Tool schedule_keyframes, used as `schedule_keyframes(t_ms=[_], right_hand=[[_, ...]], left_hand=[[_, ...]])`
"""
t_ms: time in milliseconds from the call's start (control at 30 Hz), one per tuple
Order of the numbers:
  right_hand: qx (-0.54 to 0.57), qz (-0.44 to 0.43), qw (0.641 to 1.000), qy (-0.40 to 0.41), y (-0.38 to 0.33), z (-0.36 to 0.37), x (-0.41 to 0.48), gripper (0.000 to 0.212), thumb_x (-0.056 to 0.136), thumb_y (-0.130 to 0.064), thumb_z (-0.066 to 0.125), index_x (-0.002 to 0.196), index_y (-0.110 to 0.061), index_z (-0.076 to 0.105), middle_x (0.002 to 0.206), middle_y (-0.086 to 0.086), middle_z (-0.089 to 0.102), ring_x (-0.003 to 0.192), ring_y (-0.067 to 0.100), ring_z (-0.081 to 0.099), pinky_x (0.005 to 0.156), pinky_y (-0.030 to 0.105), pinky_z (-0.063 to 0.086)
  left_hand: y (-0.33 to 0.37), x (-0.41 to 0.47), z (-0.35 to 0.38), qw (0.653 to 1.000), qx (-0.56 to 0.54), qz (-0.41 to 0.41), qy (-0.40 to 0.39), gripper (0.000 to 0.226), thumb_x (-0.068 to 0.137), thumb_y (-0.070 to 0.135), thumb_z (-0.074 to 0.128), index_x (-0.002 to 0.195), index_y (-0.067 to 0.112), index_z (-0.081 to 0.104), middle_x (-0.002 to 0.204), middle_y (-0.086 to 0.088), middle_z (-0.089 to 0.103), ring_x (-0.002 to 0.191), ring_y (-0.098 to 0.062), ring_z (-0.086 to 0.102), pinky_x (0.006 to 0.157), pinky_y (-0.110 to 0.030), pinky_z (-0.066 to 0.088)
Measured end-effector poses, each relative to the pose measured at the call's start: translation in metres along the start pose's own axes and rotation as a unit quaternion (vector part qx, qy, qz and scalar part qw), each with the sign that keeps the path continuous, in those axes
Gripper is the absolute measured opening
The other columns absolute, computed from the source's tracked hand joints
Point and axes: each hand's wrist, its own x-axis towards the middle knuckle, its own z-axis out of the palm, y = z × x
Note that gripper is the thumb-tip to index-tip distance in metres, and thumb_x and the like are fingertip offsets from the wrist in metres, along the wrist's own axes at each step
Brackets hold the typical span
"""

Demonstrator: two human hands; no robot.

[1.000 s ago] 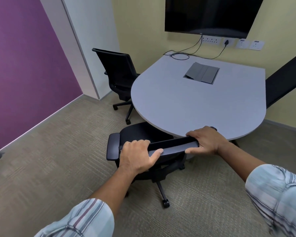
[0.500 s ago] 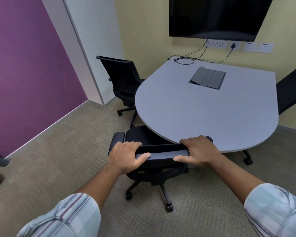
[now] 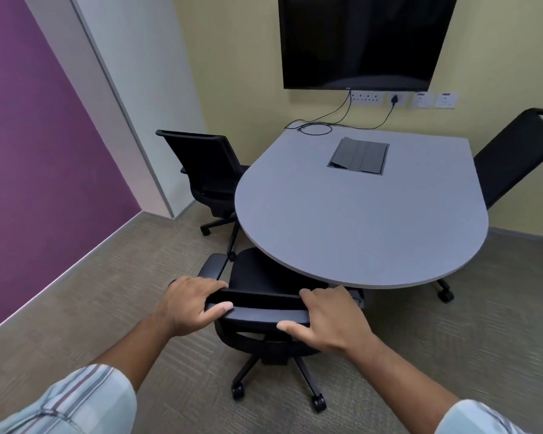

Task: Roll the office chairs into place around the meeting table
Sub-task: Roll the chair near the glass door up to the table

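Note:
A black office chair point(image 3: 257, 305) stands on castors right in front of me, its seat tucked partly under the rounded near end of the grey meeting table point(image 3: 358, 227). My left hand point(image 3: 190, 303) grips the left end of the chair's top rail. My right hand point(image 3: 328, 319) grips the right end, thumb under the rail. A second black chair point(image 3: 206, 170) stands at the table's left side, facing it. A third black chair point(image 3: 514, 158) leans in at the table's right side, with one castor showing under the table edge.
A dark screen point(image 3: 364, 42) hangs on the yellow wall above sockets, with cables trailing onto the table's far end. A grey cable-box lid point(image 3: 359, 156) sits flush in the tabletop. The purple wall point(image 3: 38, 136) runs along the left, with carpet between it and the chair.
The chair has rolled further in under the table's rounded end, both hands still on its top rail. My view has risen and shifted, showing more of the screen and the right chair.

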Motion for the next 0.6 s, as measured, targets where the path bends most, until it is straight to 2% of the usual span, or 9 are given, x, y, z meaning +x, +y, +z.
schedule_keyframes(t_ms=[133,267,433,600], right_hand=[[-0.007,0.044,0.999,-0.011,-0.036,0.003,0.004,0.085,0.09,-0.101,0.018,0.084,-0.023,0.052,0.071,-0.004,0.054,0.063,0.023,0.05,0.072,0.046,0.044],[-0.003,0.082,0.997,-0.012,-0.068,0.006,0.009,0.083,0.091,-0.1,0.018,0.081,-0.024,0.048,0.069,-0.005,0.048,0.061,0.02,0.045,0.071,0.045,0.041],[-0.003,0.132,0.991,-0.015,-0.103,0.009,0.011,0.08,0.091,-0.1,0.021,0.079,-0.025,0.047,0.066,-0.008,0.046,0.06,0.015,0.044,0.076,0.045,0.049],[-0.008,0.156,0.988,0.007,-0.115,0.011,0.003,0.075,0.092,-0.099,0.029,0.076,-0.027,0.045,0.061,-0.011,0.042,0.056,0.011,0.039,0.071,0.041,0.045]], left_hand=[[-0.036,0.003,-0.003,0.999,0.008,0.036,0.002,0.056,0.101,0.074,0.036,0.12,0.034,0.071,0.097,0.016,0.074,0.085,-0.007,0.065,0.079,-0.04,0.053],[-0.067,0.007,-0.005,0.997,0.023,0.067,0.001,0.064,0.1,0.078,0.032,0.12,0.031,0.071,0.104,0.014,0.076,0.09,-0.007,0.067,0.083,-0.04,0.051],[-0.097,0.013,-0.01,0.993,0.021,0.118,-0.002,0.056,0.102,0.076,0.04,0.123,0.033,0.07,0.105,0.019,0.073,0.092,-0.002,0.062,0.083,-0.032,0.041],[-0.099,0.018,-0.013,0.99,0.025,0.134,-0.026,0.068,0.1,0.08,0.033,0.132,0.031,0.069,0.11,0.017,0.074,0.102,-0.005,0.065,0.096,-0.037,0.046]])
